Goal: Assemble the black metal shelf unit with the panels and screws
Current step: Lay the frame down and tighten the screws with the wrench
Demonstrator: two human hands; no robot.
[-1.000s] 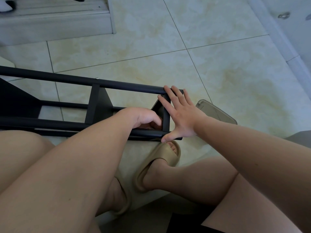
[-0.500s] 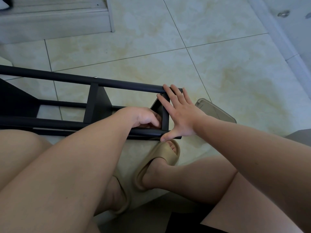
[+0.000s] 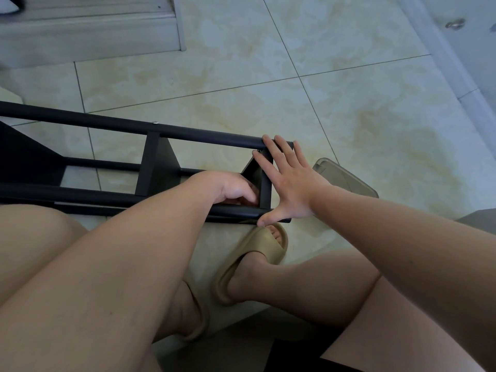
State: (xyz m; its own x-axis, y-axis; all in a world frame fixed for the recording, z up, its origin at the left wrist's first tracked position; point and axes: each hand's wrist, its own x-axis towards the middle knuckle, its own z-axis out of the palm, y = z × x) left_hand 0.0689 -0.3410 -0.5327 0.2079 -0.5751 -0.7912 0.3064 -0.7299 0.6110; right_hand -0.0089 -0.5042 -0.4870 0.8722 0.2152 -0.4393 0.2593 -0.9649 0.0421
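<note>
The black metal shelf unit lies on its side on the tiled floor, running from the left edge of the frame to the centre, just above the seated person's knees. Two long tubes bound it top and bottom. A middle panel is fixed between them, with a small bright screw head showing on the upper tube above it. The end panel sits at the tubes' right-hand ends.

The right hand is spread flat against the outer face of that end panel. Its fingers are straight and reach up to the upper tube, its thumb rests on the end of the lower tube, and it grips nothing. The left hand reaches inside the frame, just left of the end panel, with its fingers curled down towards the lower corner. Whether it pinches a screw or a tool there cannot be told, since the fingertips are hidden behind the knuckles.

The step in hand appears to be fastening the end panel to the lower tube, with the right hand bracing it square. The next move probably calls for steady pressure from the right while the left seats or turns the fastener, and then the same at the upper corner. A translucent plastic container lies on the floor just right of the right hand, and it may hold spare screws.
</note>
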